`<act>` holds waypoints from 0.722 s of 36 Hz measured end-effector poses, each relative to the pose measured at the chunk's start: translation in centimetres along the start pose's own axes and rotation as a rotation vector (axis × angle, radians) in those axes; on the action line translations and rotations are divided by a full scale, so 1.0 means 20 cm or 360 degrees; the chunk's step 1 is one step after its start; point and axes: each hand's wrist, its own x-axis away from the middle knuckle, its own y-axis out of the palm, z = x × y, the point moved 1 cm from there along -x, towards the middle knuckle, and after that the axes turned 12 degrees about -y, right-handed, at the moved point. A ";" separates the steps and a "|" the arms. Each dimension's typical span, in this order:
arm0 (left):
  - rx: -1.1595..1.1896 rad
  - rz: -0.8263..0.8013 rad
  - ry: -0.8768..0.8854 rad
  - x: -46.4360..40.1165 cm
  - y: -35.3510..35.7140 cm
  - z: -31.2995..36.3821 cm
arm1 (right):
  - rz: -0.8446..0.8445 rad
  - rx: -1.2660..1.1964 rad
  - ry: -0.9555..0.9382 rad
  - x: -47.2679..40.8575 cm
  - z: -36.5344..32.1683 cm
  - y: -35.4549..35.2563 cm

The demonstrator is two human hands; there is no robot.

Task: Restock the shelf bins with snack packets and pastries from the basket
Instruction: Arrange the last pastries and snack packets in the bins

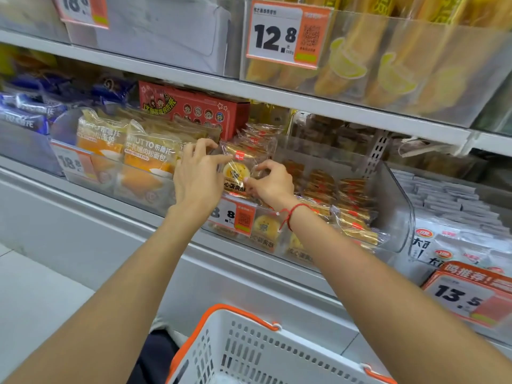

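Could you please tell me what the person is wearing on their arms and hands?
Both forearms are bare, with no sleeves, gloves, rings or watch in view. The left hand wears nothing. The wrist of the right hand carries a thin red string bracelet with a small pale bead and a loose tail.

Bare forearms, no sleeves; a thin red string bracelet (289,214) circles the right wrist.

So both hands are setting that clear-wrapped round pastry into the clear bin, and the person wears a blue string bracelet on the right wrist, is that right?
Nearly. The head view shows the string bracelet is red, not blue. The rest holds: the left hand and right hand both hold the clear-wrapped round pastry at the clear plastic bin.
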 end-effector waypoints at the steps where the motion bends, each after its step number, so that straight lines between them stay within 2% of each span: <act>1: 0.0003 -0.0003 0.0002 0.00 0.00 0.00 | -0.0035 -0.0036 0.0014 0.00 0.00 -0.01; 5: -0.0016 -0.0034 0.0055 0.02 0.00 0.00 | -0.0200 -0.0166 0.0073 0.01 -0.02 -0.06; 9: 0.0040 -0.0025 0.0130 0.06 -0.02 0.00 | -0.0193 -0.0096 0.0046 0.09 -0.04 -0.13; 15: 0.0131 0.0130 0.0320 0.20 -0.16 0.03 | 0.0104 0.0015 -0.0444 0.37 -0.09 -0.25; 17: 0.0153 0.0085 0.0340 0.29 -0.22 0.04 | 0.0180 -0.0004 -0.0615 0.50 -0.08 -0.27; 19: 0.0190 -0.0091 0.0248 0.37 -0.25 0.03 | 0.0190 -0.0055 -0.0675 0.61 -0.03 -0.27; 21: 0.0137 -0.0333 0.0165 0.45 -0.25 0.00 | 0.0125 -0.0123 -0.0594 0.72 0.04 -0.25; 23: -0.0011 -0.0595 0.0122 0.53 -0.20 -0.04 | -0.0019 -0.0183 -0.0396 0.81 0.15 -0.20; 26: -0.0259 -0.0988 0.0120 0.68 -0.08 -0.11 | -0.0372 -0.0181 -0.0047 0.96 0.34 -0.11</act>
